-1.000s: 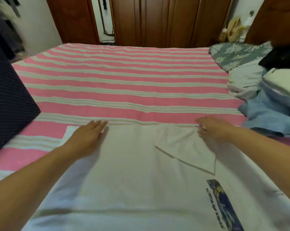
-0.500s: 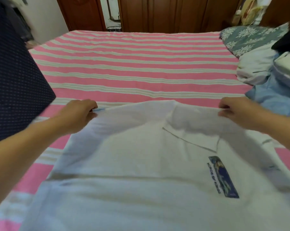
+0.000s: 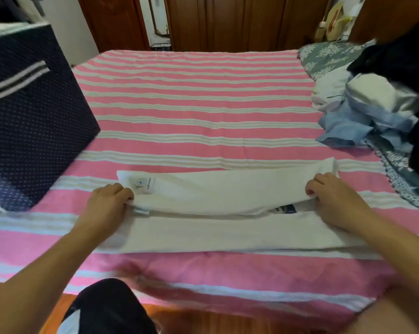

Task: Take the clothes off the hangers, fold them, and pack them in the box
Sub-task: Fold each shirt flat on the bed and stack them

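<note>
Head view: both hands, left and right, pinching folded white shirt edge, apparently mid-fold, on striped bed

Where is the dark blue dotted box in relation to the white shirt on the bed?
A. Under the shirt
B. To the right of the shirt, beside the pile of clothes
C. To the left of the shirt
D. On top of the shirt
C: the dark blue dotted box stands at the left edge of the bed, while the white shirt lies in the middle, gripped by both hands.
</note>
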